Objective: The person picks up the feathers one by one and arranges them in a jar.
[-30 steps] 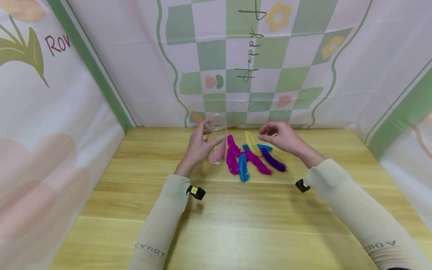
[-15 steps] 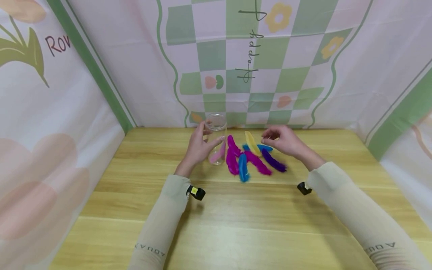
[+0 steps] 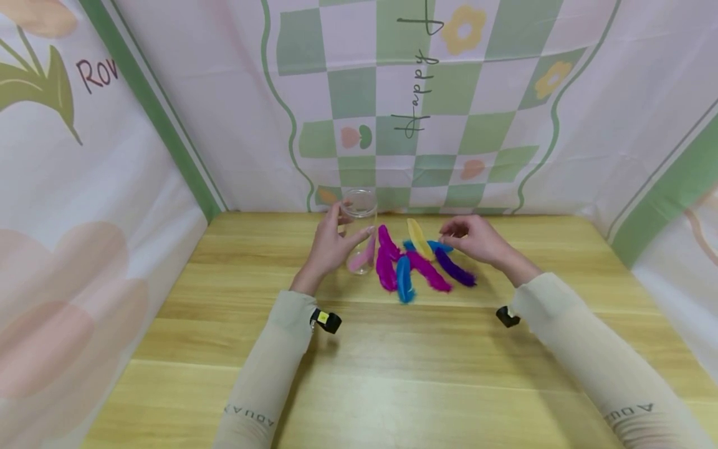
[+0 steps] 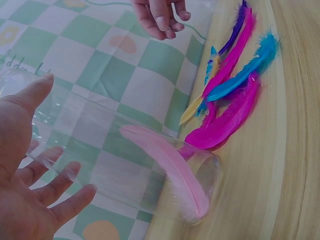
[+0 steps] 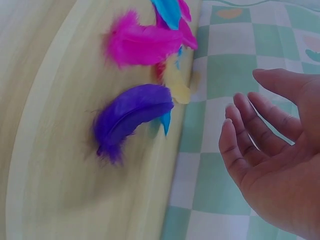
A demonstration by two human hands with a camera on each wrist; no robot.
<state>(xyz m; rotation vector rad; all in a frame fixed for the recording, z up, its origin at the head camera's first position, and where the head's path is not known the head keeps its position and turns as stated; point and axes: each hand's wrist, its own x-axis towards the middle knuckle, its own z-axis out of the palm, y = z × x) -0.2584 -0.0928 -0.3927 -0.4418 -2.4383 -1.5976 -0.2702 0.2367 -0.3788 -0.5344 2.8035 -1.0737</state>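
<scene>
Upright on the table, a clear plastic jar (image 3: 359, 214) holds one pale pink feather (image 4: 167, 162). My left hand (image 3: 328, 249) grips it from the left, thumb in front and fingers round the far side. To the jar's right lie loose feathers: magenta ones (image 3: 386, 269), blue ones such as the near blue feather (image 3: 404, 279), a yellow feather (image 3: 418, 238) and a dark purple feather (image 3: 455, 269). My right hand (image 3: 477, 240) hovers just beyond the purple feather, fingers loosely bent. In the right wrist view nothing lies between its thumb and fingers.
The wooden table (image 3: 392, 362) ends at a printed cloth backdrop (image 3: 443, 131) close behind the jar and feathers. Another cloth panel (image 3: 101, 206) stands at the left, one more at the right. Each sleeve cuff bears a small black camera (image 3: 328, 320).
My right hand has drifted slightly right and nearer, away from the yellow feather. The left hand, the jar and the feathers have stayed in place.
</scene>
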